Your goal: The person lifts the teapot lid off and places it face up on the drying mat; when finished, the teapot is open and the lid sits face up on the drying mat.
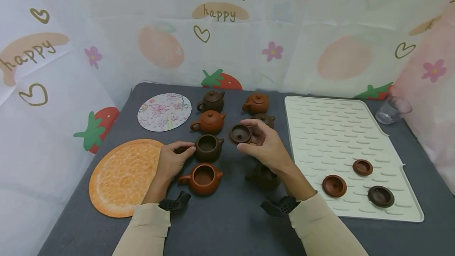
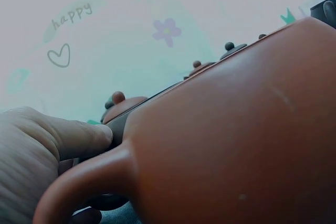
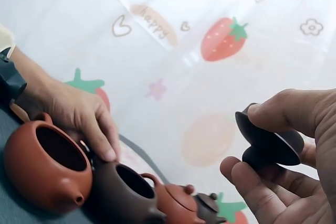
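My left hand (image 1: 173,160) grips the handle side of an open dark brown teapot (image 1: 208,154), its thumb against the pot's wall. In front of that pot stands a reddish open teapot (image 1: 204,180), which fills much of the left wrist view. Raised to the right, my right hand (image 1: 264,144) pinches a dark teapot lid (image 1: 240,134) between thumb and fingers. The lid is tipped so its hollow underside faces the head camera; the right wrist view shows its knob among the fingers. Below the right hand is another dark open teapot (image 1: 264,177), partly hidden by the wrist.
Farther back stand lidded teapots: a reddish one (image 1: 210,122), a dark one (image 1: 212,101), another reddish one (image 1: 257,103) and a dark one (image 1: 264,119) partly covered by my hand. Several lids lie on a white mat (image 1: 320,137). Left are round orange (image 1: 124,177) and patterned (image 1: 164,112) mats.
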Demonstrator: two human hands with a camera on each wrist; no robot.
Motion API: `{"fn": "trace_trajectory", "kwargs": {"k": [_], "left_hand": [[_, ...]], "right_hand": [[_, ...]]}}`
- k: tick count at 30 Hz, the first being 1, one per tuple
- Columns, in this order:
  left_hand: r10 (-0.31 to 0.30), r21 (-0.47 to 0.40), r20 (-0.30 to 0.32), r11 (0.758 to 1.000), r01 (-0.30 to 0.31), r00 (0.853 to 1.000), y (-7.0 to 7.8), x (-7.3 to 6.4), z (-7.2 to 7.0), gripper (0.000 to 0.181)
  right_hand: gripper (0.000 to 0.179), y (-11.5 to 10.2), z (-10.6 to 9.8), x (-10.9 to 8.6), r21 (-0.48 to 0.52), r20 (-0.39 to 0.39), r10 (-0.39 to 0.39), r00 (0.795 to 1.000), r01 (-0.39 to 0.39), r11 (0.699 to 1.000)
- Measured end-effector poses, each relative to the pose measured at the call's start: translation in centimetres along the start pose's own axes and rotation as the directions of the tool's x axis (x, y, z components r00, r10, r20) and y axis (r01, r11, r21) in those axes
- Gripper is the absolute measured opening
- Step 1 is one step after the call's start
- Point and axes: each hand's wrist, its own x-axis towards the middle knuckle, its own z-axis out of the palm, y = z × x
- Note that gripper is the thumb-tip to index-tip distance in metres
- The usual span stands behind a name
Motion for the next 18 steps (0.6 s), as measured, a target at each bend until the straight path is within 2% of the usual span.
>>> {"fn": "trace_trajectory", "kwargs": {"k": [11, 18], "left_hand": [[-0.011, 0.007, -0.010, 1.000, 0.011, 1.000, 0.1, -0.1, -0.1, 0.015], [-0.003, 0.011, -0.016, 1.000, 0.003, 1.000, 0.2, -0.1, 0.0, 0.015]], "right_hand": [[0.056, -1.3, -2.7, -2.7, -0.141, -0.044, 0.012, 0.999, -0.018, 0.990], [0.054, -1.5, -4.7, -4.4, -0.223, -0.089, -0.039, 0.995, 0.018, 0.975]]}}
